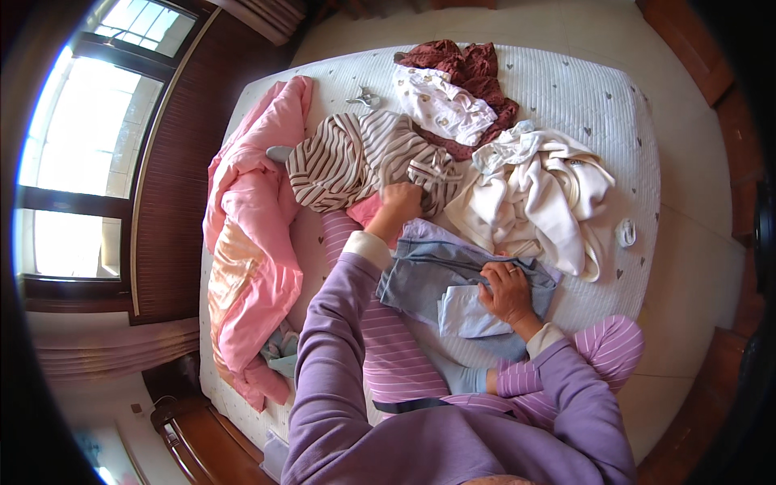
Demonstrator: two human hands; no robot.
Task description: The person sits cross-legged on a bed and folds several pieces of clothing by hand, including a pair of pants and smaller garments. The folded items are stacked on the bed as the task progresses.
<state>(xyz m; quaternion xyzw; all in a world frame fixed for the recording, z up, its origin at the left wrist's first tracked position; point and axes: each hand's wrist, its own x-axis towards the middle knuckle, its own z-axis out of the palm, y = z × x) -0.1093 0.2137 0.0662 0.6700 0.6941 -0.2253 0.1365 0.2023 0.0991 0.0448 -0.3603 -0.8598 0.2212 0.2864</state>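
My left hand (401, 203) is blurred, at the near edge of a brown-and-white striped garment (339, 157) and beside a pink cloth (367, 212); whether it grips either cannot be told. My right hand (507, 288) rests on a folded blue-grey garment (424, 267), its fingers bent at the upper fold. Against that hand lies a small folded pale blue cloth (470, 312). Lilac fabric (424, 230) shows from under the blue-grey garment. A heap of white clothing (539, 194) is just beyond my right hand.
A pink quilt (260, 206) runs along the bed's left side. Near the far edge of the white quilted bed cover (545, 79) lie a white printed garment (436, 100), a dark red garment (485, 79) and a small metallic-looking object (365, 98). A small rolled white item (625, 233) sits at right.
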